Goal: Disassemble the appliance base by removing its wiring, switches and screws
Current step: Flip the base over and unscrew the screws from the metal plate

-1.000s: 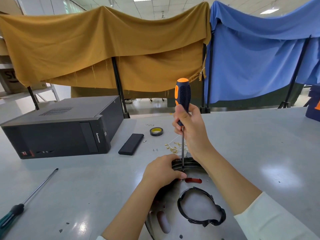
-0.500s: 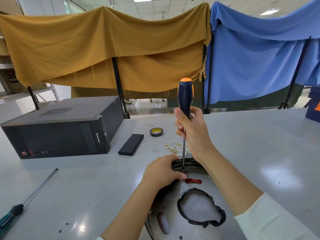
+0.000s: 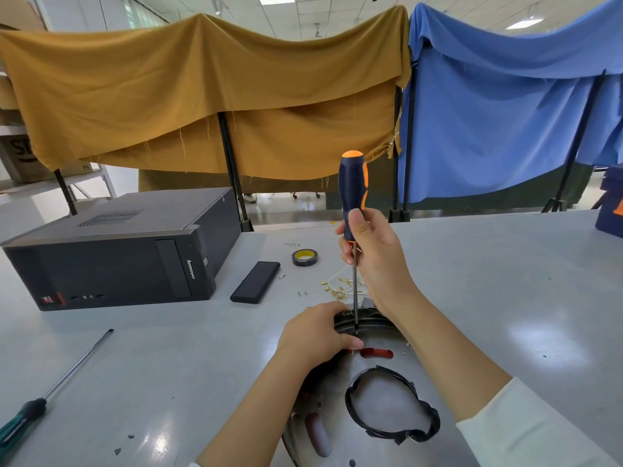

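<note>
Fingers of the right hand (image 3: 374,254) are curled round the lower part of the orange-and-navy screwdriver (image 3: 352,193), holding it upright. Its shaft drops straight below them to a tip set on the dark rim of the metal appliance base (image 3: 387,399). Just beside that tip, the left hand (image 3: 317,335) grips the base's edge, fingers bent over it and thumb lying on top. Nearer me than both hands, a black taped wire loop (image 3: 394,429) lies on the base. Beyond the fingers sit brass connectors (image 3: 337,288), a tape roll (image 3: 304,257), and a black computer case (image 3: 114,251) off left.
</note>
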A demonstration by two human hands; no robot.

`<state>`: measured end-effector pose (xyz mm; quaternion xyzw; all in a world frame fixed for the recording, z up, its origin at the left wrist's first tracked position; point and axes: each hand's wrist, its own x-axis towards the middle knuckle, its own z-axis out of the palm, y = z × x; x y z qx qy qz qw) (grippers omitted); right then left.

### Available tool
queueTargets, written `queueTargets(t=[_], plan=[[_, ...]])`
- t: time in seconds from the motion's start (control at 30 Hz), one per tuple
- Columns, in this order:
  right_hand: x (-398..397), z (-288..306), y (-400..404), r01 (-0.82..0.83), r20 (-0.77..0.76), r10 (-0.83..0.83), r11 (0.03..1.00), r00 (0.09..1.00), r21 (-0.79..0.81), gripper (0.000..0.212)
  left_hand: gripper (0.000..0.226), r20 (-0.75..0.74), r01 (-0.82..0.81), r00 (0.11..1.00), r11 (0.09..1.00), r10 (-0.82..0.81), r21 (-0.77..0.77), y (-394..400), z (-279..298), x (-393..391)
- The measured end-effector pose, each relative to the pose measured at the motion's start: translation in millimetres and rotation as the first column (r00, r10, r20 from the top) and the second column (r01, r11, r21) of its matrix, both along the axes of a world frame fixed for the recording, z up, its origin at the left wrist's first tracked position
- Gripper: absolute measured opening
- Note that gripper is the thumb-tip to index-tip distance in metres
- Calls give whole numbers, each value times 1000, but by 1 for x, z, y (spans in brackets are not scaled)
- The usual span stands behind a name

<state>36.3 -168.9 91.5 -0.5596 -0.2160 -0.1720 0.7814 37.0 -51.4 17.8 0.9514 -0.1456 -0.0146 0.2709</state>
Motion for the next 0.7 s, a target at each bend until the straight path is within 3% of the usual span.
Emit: queueTargets(t=[0.23,0.33,0.5,0.7], plan=[[2,2,-3,11,-41,-10,1000,999,24,36,48,-3,1,1000,1000,-1,1,-1,0,1],[3,-1,-3,19,-19,-19,1000,1000,16,25,47,-2,2,1000,1000,-2,-3,0,0,0],[3,1,-3,-34,-53,36,999,998,37,45,54,-5,-3,1000,1000,3,5,-1,0,1],[4,-1,-3,52,-28,-52,999,998,7,22,54,-5,-7,1000,1000,7,-7,0,-1,0]])
